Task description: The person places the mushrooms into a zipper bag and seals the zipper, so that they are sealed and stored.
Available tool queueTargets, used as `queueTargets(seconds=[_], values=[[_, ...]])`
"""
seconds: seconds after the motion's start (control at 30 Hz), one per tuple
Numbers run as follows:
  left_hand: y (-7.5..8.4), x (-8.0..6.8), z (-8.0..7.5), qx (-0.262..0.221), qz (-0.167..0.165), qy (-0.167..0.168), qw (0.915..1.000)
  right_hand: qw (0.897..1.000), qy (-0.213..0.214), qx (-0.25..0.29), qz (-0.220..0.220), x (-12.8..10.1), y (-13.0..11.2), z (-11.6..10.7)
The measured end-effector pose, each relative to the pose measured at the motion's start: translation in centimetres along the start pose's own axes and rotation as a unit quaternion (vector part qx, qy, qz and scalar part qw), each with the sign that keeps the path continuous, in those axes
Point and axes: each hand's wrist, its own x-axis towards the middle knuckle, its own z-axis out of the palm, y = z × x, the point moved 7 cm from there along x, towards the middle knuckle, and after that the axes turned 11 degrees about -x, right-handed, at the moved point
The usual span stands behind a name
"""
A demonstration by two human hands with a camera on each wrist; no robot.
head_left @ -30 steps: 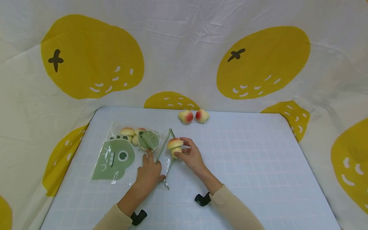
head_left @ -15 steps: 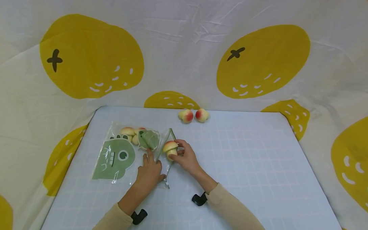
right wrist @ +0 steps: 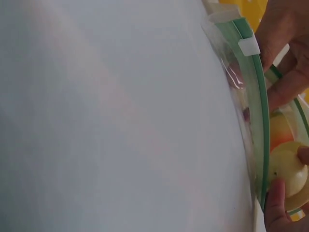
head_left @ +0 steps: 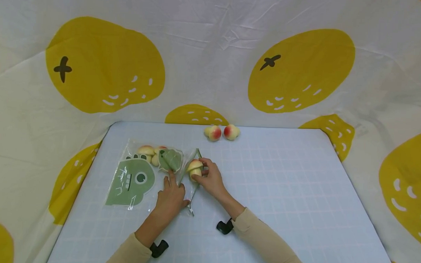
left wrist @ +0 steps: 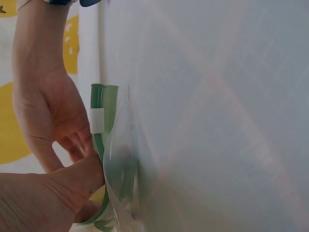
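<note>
My right hand (head_left: 212, 181) pinches a toy mushroom (head_left: 194, 169) with a red-and-yellow cap and pale stem, at the mouth of a clear zip bag (head_left: 130, 183) printed with a green dinosaur. In the right wrist view, the mushroom (right wrist: 286, 166) lies between thumb and fingers, just behind the green zip strip (right wrist: 263, 106). My left hand (head_left: 170, 198) rests on the bag, fingers extended over its leaf-shaped print. Its thumb (left wrist: 87, 176) reaches the parted zip edge in the left wrist view. More toy mushrooms (head_left: 146, 150) show through the bag's far part.
Two more toy mushrooms (head_left: 213, 133) lie on their sides at the table's back edge. A pale blue checked cloth covers the table (head_left: 282, 180). Behind it hangs a white curtain (head_left: 206, 61) with large yellow fruit prints.
My right hand has brought the toy mushroom a little left and down, closer over the bag's mouth. The left hand has stayed in place on the bag.
</note>
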Motion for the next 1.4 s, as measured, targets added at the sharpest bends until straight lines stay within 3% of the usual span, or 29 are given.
queueTargets(seconds=[0.23, 0.47, 0.57, 0.7, 0.77, 0.97, 1.13, 1.4], values=[[-0.1, 0.0, 0.0, -0.015, 0.001, 0.003, 0.9999, 0.999, 0.01, 0.043, 0.001, 0.1, 0.0, -0.1], [0.0, -0.1, -0.1, -0.024, 0.003, 0.007, 0.9997, 0.989, -0.006, 0.13, 0.068, -0.8, 0.4, 0.4], [0.0, -0.1, -0.2, -0.02, 0.007, 0.011, 0.9997, 0.978, -0.011, 0.19, 0.084, -1.4, 0.0, 0.7], [0.1, -0.2, -0.5, -0.012, 0.013, 0.026, 0.9995, 0.955, -0.023, 0.281, 0.091, -1.8, -0.7, 1.4], [0.2, -0.1, -0.6, -0.013, 0.013, 0.032, 0.9993, 0.949, -0.025, 0.3, 0.096, -1.9, -0.8, 1.8], [0.4, -0.2, -0.6, -0.022, 0.012, 0.033, 0.9992, 0.936, -0.024, 0.332, 0.117, -1.8, -0.6, 2.6], [0.6, -0.3, -0.5, -0.002, 0.02, 0.045, 0.9988, 0.932, -0.031, 0.343, 0.114, -1.1, -0.4, 2.8], [0.6, -0.3, -0.6, 0.007, 0.03, 0.054, 0.9981, 0.919, -0.09, 0.367, 0.115, -0.4, -0.3, 3.6]])
